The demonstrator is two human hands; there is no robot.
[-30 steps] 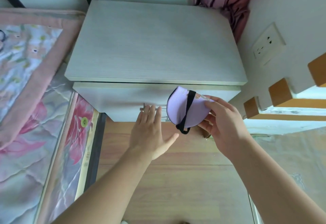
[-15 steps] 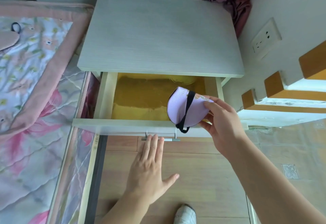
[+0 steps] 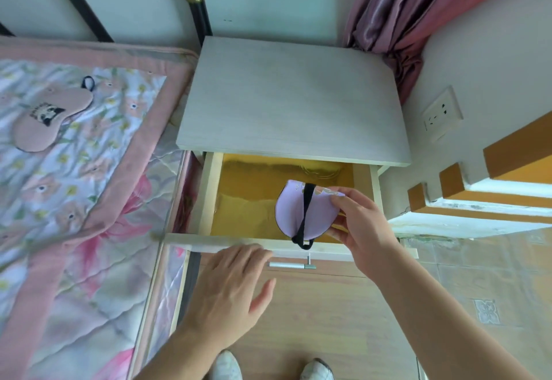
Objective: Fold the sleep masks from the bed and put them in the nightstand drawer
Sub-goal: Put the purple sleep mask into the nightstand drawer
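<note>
A: Change since 1 second ago?
B: Drawer (image 3: 209, 194) now pulled out; left hand (image 3: 230, 293), fingers straight, off the handle (image 3: 291, 265). Right hand (image 3: 363, 230) pinches folded lilac mask (image 3: 291, 212) above the drawer; placement likely next.
A: Outstanding?
B: 1 pink mask (image 3: 47, 122) on the bed (image 3: 89, 200).

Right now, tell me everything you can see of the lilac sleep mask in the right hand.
The lilac sleep mask is folded in half into a rounded half-oval of smooth, soft-looking fabric with dark edging. A black elastic strap runs across it and loops out below. The right hand pinches its right edge, holding it over the open drawer above the yellow lining; whether it touches the bottom is unclear.
</note>
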